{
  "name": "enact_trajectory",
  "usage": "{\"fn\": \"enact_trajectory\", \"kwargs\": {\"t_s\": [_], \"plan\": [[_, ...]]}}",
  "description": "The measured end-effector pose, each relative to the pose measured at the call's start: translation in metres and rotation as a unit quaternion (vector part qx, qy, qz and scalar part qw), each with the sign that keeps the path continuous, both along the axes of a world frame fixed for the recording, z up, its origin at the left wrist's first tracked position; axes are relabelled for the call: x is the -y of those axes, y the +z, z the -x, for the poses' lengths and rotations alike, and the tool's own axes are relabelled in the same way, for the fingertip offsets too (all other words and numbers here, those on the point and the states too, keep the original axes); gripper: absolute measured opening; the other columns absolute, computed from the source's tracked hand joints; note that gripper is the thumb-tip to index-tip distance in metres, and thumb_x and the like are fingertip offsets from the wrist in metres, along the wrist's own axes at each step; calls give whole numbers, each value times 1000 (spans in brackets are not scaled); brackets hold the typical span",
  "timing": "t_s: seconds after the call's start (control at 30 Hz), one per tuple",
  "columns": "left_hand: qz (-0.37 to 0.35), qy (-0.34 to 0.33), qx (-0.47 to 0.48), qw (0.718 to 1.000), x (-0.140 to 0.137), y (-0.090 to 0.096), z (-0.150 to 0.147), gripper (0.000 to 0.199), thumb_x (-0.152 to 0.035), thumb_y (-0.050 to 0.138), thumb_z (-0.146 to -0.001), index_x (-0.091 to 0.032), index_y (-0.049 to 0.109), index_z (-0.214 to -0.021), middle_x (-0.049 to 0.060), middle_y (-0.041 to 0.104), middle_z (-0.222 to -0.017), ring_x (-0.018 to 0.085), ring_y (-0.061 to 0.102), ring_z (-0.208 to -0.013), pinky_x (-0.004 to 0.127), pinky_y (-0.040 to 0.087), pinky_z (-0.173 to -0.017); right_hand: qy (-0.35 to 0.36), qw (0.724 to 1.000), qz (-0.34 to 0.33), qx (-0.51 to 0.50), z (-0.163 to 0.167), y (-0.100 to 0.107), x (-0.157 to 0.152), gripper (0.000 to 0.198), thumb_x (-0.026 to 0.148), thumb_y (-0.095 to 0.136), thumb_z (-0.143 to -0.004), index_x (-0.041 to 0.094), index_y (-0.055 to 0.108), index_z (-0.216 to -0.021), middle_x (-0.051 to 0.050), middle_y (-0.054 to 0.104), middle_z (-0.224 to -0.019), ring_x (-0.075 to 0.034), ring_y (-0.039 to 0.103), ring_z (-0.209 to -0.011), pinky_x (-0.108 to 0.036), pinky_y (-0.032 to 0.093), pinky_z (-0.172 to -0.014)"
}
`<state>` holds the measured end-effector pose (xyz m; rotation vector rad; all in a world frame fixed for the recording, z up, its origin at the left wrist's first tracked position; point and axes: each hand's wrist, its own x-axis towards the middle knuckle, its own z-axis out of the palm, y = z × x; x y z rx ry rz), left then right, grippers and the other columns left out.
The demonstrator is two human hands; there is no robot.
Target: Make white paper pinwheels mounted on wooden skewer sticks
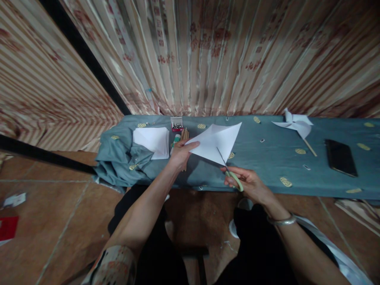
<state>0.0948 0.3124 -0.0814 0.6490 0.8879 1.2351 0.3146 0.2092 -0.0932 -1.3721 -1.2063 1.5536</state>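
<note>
My left hand (pixel 183 152) pinches one corner of a white sheet of paper (pixel 215 140), held above the cloth-covered bench. The sheet is creased and tilted, with a corner pointing up to the right. In my right hand (pixel 245 182) is a pair of scissors (pixel 235 179) with light green handles. Its blades lie at the lower edge of the sheet and point up and left. Several wooden sticks (pixel 184 135) lie partly hidden under my left hand, beside a small green and white tube (pixel 177 138).
A stack of white paper (pixel 152 138) lies at the left, with a small red box of metal pieces (pixel 177 124) near it. To the right are a white paper pinwheel (pixel 297 123) on a stick and a black phone (pixel 341 157). A pleated curtain (pixel 208 59) hangs behind the bench.
</note>
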Motion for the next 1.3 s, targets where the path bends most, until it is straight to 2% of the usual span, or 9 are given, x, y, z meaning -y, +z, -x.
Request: {"fn": "enact_trajectory", "kwargs": {"t_s": [0.2, 0.47, 0.77, 0.97, 1.3], "plan": [[10, -8, -3, 1000, 2, -2, -3, 38, -25, 92, -36, -13, 76, -68, 3, 73, -67, 15, 64, -61, 30, 50, -69, -14, 1000, 9, -14, 1, -3, 0, 62, 54, 86, -58, 20, 69, -107, -1, 70, -74, -14, 62, -67, -30, 54, -67], [15, -22, -16, 1000, 3, -5, -3, 37, -25, 91, -39, -13, 75, -70, 3, 72, -69, 15, 63, -63, 29, 49, -70, -22, 999, 25, -22, 4, 2, -1, 67, 57, 87, -53, 20, 64, -104, 2, 69, -67, -12, 61, -61, -28, 52, -64], [15, -17, -24, 999, 2, -5, -2, 38, -27, 91, -38, -13, 75, -69, 4, 73, -69, 17, 64, -65, 31, 50, -73, -20, 1000, 16, -19, 7, 2, 0, 65, 60, 84, -55, 20, 61, -101, 2, 68, -65, -13, 63, -58, -26, 49, -58], [14, -22, -22, 999, 4, -5, -3, 39, -27, 92, -39, -14, 75, -72, 4, 73, -69, 17, 65, -66, 32, 50, -74, -1, 1000, 2, -5, 7, 3, -1, 60, 62, 82, -60, 20, 62, -99, 1, 69, -66, -13, 62, -59, -27, 50, -59], [16, -25, -25, 999, 5, -11, -7, 37, -26, 91, -40, -14, 76, -71, 3, 74, -70, 17, 65, -64, 31, 51, -71, 8, 1000, 4, -5, 9, 10, -1, 59, 64, 81, -60, 20, 64, -95, 0, 67, -68, -12, 60, -61, -26, 50, -62]]}}
